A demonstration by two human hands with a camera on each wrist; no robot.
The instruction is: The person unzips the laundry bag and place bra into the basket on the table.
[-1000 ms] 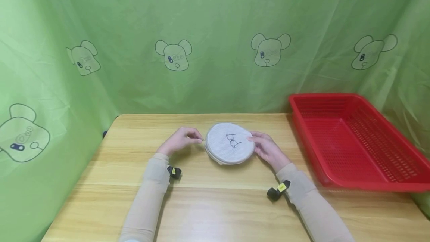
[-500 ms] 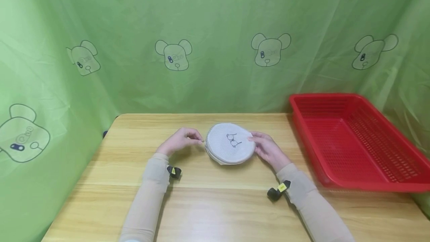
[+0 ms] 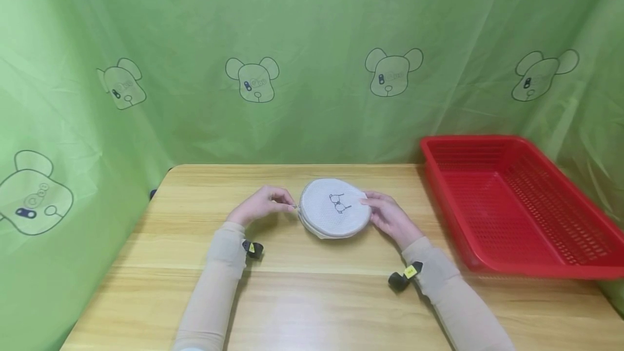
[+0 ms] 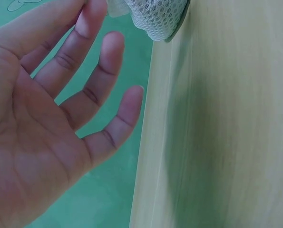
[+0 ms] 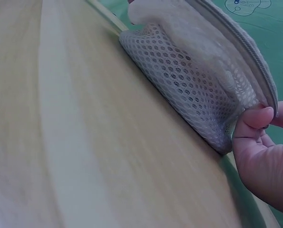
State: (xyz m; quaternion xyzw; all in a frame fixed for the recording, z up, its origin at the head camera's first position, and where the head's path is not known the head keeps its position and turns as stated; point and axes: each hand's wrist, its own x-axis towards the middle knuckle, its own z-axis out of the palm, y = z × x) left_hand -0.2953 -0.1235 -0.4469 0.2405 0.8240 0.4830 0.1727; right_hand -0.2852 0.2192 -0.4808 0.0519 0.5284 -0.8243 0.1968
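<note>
A round, pale grey mesh laundry bag with a zip round its rim and a small dark line print on top stands on the table between both hands. My left hand pinches a small bit at the bag's left edge between thumb and index fingertip; its other fingers spread loosely in the left wrist view. What exactly the fingertips hold is too small to tell. At the opposite edge my right hand grips the rim, thumb on the near side. Whitish film-like material shows between the mesh wall and the zipped rim.
A red plastic basket with slotted walls stands at the right of the wooden table. Green curtains with bear-head prints hang behind and at both sides.
Hardly anything differs. The bag and the left fingertips have shifted very slightly to the right, while both hands keep their hold.
</note>
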